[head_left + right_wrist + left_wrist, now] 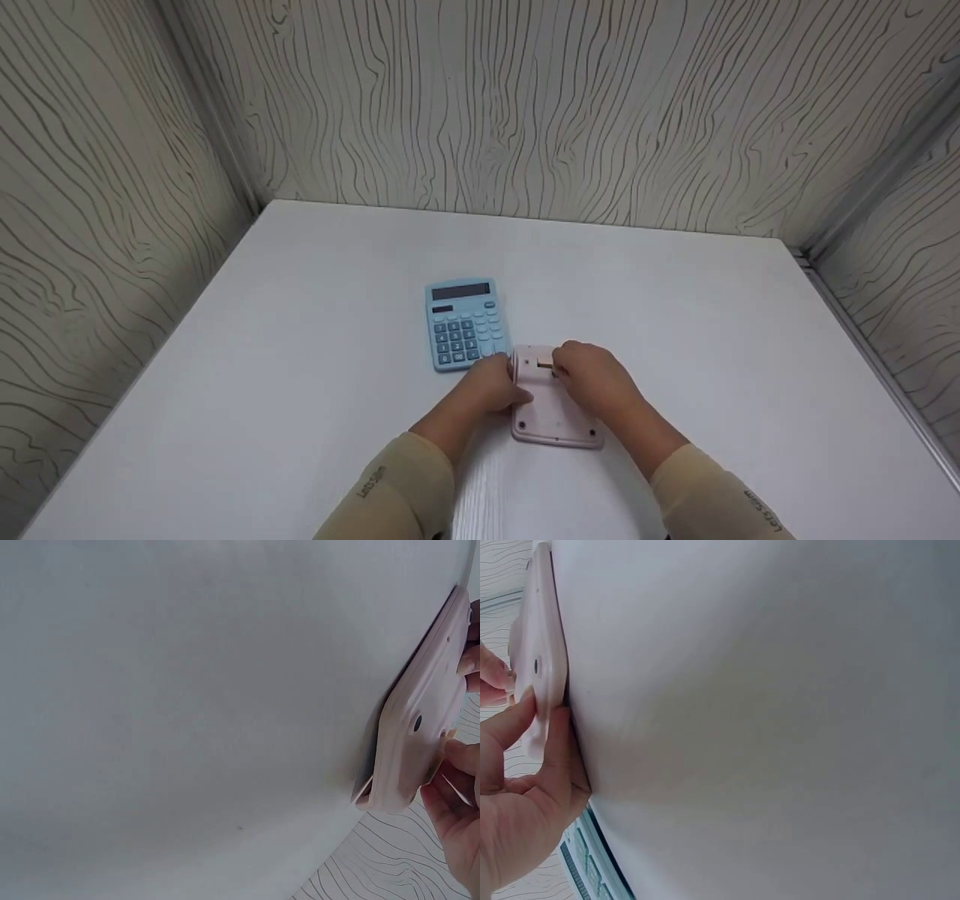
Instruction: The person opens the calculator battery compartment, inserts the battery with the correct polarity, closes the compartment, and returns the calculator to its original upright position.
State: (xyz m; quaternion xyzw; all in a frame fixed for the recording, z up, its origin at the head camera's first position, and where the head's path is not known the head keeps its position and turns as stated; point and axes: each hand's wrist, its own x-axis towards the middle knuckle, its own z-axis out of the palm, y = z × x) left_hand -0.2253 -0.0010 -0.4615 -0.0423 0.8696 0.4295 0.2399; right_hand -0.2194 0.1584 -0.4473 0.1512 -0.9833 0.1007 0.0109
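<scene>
A pale pink calculator [556,411] lies face down, its back showing dark round feet and a slot near the far edge. My left hand [489,386] grips its left side, thumb on the back and fingers along the edge; the left wrist view shows this left hand [532,787] close up. At the slot, my right hand [596,375] pinches with curled fingers. A small gold-coloured piece [545,365] shows there beside the fingertips, partly hidden by them. In the right wrist view the right hand [457,795] is at the calculator's back [431,720].
A light blue calculator [466,324] lies face up just beyond the left hand, its near right corner close to the fingers. Both rest on a white table [315,337], bounded by wood-grain patterned panels [480,112] at the back and sides.
</scene>
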